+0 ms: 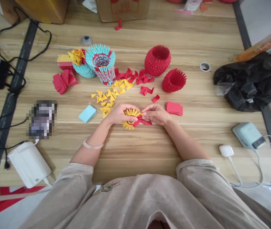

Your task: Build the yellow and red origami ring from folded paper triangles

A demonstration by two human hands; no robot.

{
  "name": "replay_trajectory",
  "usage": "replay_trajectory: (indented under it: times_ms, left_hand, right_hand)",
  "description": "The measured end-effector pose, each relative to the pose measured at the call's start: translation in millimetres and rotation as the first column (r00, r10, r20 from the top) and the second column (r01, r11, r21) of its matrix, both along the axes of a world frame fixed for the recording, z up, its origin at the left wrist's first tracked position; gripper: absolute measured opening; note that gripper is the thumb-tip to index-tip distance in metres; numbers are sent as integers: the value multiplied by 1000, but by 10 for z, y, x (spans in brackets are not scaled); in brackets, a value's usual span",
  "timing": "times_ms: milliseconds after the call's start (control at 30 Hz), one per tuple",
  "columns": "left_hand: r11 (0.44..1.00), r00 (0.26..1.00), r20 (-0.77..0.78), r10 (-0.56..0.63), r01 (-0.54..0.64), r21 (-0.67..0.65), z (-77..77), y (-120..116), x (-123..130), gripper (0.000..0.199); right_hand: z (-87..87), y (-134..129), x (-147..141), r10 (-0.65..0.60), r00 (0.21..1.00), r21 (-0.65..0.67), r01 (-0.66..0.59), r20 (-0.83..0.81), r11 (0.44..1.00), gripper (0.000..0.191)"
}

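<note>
Fingers of the left hand [119,114] curl around a paper ring [129,125], thumb over its face, holding it just above or on the table [147,148]; which of the two cannot be told. Thumb and forefinger of the right hand [158,114] come narrowly together at the ring's right edge, though whether they grip the ring itself or a loose piece is too small to tell. Probably the left grip steadies the ring so that the right fingertips can work at its rim. Just beyond the left fingers lie yellow folded pieces [112,95], with red folded pieces [142,78] farther out, perhaps scattered there for easy reach. A blue paper stack [87,114] sits left of the left hand, and a red paper stack [174,108] just right of the right hand, both flat and square-edged. The ring is spiky, its yellow points fanning out around a red part. Well beyond the fingers, a blue-and-red vase [106,71] and two rounded red vases [158,62] show similar pointed rims and knobbly, scale-like walls.
</note>
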State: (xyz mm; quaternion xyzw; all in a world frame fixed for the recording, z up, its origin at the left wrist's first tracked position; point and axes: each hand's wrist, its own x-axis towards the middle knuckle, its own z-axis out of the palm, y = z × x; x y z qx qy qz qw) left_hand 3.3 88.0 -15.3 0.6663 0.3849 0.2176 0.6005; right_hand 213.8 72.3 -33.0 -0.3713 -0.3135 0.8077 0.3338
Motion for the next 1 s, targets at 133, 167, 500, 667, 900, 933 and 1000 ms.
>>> replay_trajectory:
  times_ms: [133, 167, 500, 667, 900, 933, 1000]
  left_hand:
    - [1000, 1000, -12, -16, 16, -6, 1, 4, -6, 44]
    - [1000, 1000, -14, -15, 15, -11, -4, 4, -8, 44]
    - [999, 1000, -5, 24, -24, -37, -23, 2, 1, 50]
    - [1000, 1000, -10, 18, -18, -18, -7, -1, -6, 48]
    - [1000, 999, -25, 27, -27, 6, -36, -5, -6, 49]
    - [1000, 999, -28, 25, -25, 7, -40, -5, -5, 50]
    - [1000, 999, -33, 15, -15, 13, -43, -4, -3, 50]
  right_hand:
    - [4, 1, 0, -1, 1000, -16, 1, 15, 1000, 24]
    - [2, 2, 0, -1, 1000, -17, 1, 18, 1000, 24]
    - [11, -2, 2, 6, 1000, -49, -6, -6, 999, 24]
    - [6, -9, -6, 6, 1000, -48, -6, 1, 999, 24]
    - [12, -31, -31, -27, 997, -44, 30, 67, 999, 29]
    - [13, -36, -35, -33, 997, -33, 35, 76, 999, 29]
    - [14, -43, -44, -43, 994, -7, 44, 101, 999, 29]
